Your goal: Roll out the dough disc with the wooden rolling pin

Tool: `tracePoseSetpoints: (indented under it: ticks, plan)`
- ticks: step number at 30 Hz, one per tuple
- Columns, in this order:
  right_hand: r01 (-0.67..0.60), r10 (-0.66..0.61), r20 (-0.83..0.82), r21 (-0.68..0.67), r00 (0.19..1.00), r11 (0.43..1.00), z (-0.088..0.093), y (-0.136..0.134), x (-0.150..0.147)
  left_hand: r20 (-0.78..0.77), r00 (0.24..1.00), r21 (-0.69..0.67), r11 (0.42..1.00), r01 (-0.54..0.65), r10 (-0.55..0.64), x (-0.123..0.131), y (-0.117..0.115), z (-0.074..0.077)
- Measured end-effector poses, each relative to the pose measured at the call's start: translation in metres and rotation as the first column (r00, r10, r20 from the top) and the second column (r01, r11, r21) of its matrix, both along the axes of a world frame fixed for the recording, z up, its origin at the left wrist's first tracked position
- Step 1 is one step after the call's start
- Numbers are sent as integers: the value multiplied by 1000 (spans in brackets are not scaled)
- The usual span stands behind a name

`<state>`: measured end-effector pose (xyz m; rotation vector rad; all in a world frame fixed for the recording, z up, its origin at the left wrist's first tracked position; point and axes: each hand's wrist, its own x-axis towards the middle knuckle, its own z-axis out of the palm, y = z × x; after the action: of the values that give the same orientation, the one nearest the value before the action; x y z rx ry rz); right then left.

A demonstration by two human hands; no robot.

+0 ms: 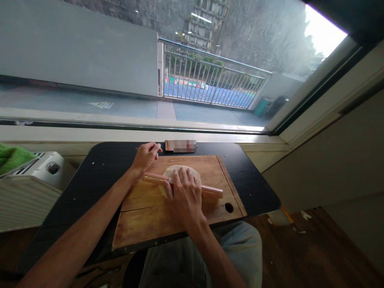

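A flat round of pale dough point(166, 171) lies on a wooden cutting board point(141, 228). Across it, slightly slanted, rests a light brown rolling pin point(212, 191). My right hand point(188, 196) is over the middle of the pin, gripping it, with the fingers reaching forward over the dough and the thumb on the near side. Part of the pin and dough is hidden beneath that hand. My left hand point(145, 157) is at the board's far left corner, fingers curled closed. Something small and whitish shows at its fingertips, too small to name.
The board sits on a black table point(75, 196) with white specks. A small box point(181, 146), its label blurred, lies at the far edge by the window. A white heater-like unit point(51, 168) with a green towel point(13, 158) stands left. My knees are under the near edge.
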<state>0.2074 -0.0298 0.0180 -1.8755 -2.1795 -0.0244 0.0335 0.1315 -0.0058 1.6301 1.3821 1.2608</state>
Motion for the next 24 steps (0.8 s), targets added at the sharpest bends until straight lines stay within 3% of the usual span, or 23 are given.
tracePoseSetpoints:
  ticks: [5, 13, 19, 24]
  plan:
    - [-44, 44, -28, 15, 999, 999, -1, 4, 6, -10, 1000, -12, 1000, 4, -4, -1, 0, 2]
    - [-41, 40, 22, 21, 999, 999, 4, 54, 22, 1, 1000, -28, 1000, -4, 4, -1, -1, 5]
    - [58, -59, -7, -38, 998, 998, 8, 85, 21, 68, 996, -18, 998, -54, 55, -1, -1, 5]
    - [116, -117, -20, -37, 993, 993, 9, 83, 16, 66, 986, 12, 988, -154, 153, 0, -2, 6]
